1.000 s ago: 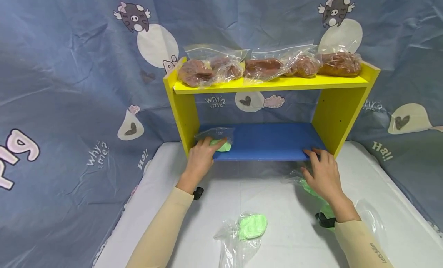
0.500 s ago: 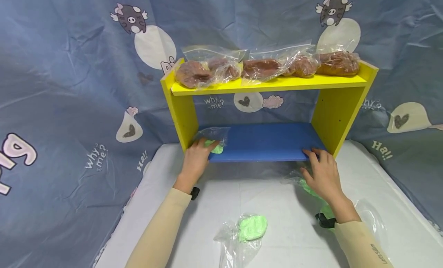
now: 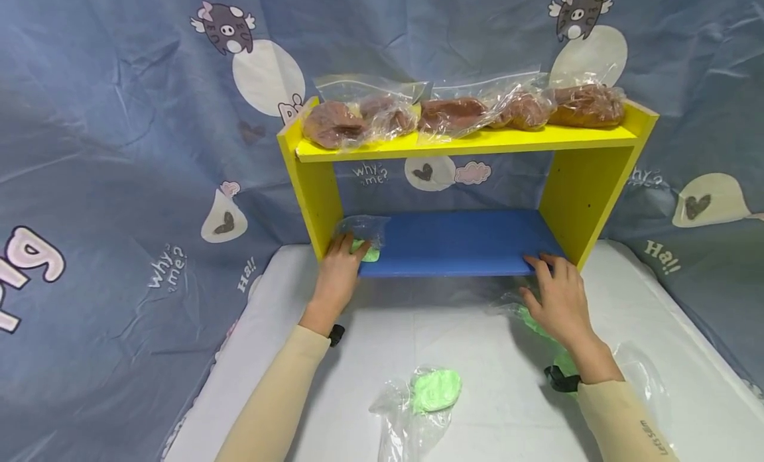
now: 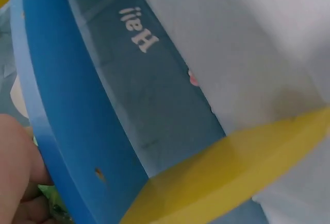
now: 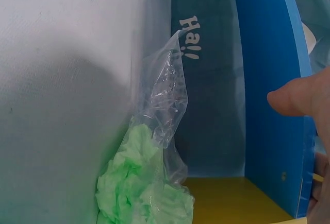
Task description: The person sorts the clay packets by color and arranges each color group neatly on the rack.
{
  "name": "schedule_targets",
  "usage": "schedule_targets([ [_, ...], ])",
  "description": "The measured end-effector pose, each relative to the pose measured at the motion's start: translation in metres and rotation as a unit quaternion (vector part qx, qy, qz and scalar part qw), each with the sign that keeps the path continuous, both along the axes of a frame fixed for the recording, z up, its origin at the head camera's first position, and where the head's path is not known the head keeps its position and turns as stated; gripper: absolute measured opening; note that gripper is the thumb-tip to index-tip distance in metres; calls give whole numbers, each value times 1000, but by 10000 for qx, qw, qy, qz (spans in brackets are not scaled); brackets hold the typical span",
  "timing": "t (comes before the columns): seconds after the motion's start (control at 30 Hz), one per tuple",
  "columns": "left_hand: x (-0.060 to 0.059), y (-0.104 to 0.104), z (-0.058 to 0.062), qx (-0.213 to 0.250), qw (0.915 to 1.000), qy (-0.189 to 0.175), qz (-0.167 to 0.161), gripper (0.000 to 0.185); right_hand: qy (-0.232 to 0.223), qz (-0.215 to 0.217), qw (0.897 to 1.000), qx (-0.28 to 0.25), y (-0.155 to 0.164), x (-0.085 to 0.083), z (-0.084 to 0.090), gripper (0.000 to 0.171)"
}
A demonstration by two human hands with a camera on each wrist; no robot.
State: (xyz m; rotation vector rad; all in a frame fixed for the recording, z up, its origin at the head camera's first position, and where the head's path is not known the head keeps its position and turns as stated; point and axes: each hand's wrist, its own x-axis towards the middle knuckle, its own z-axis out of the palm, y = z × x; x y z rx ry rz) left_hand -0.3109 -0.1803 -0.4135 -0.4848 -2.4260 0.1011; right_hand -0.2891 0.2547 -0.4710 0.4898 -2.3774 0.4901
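My left hand grips a clear bag of green dough at the left end of the blue lower shelf, against the yellow side panel. In the left wrist view only the hand's edge shows beside the blue shelf edge. My right hand rests with straight fingers on the shelf's front right edge; its thumb shows before the blue board. Below that hand lies another bag of green dough, also seen on the table.
Several bags of brown dough line the yellow top shelf. A third green dough bag lies on the white table near me, and an empty clear bag sits by my right forearm. A blue printed cloth hangs all around.
My left hand has slid the green dough bag leftward along the blue shelf, up to the yellow side panel. The right hand has stayed on the shelf edge.
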Motion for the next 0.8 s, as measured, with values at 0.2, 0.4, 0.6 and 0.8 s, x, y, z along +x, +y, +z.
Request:
schedule_targets([
  [0.2,-3,2,8,774,9964,-197,-283,52,-48,31,10000,-4,0,-2,3,63],
  [0.4,6,8,13,1055,9924,-110,-620,48,-173,-22,9998,-11,0,-2,2,64],
  [0.6,19,21,6,458,9817,478,-1785,36,-209,-56,9998,6,3,0,0,65],
  [0.8,33,37,-9,165,9603,537,-2733,31,-185,-8,9998,-3,2,0,-1,64],
])
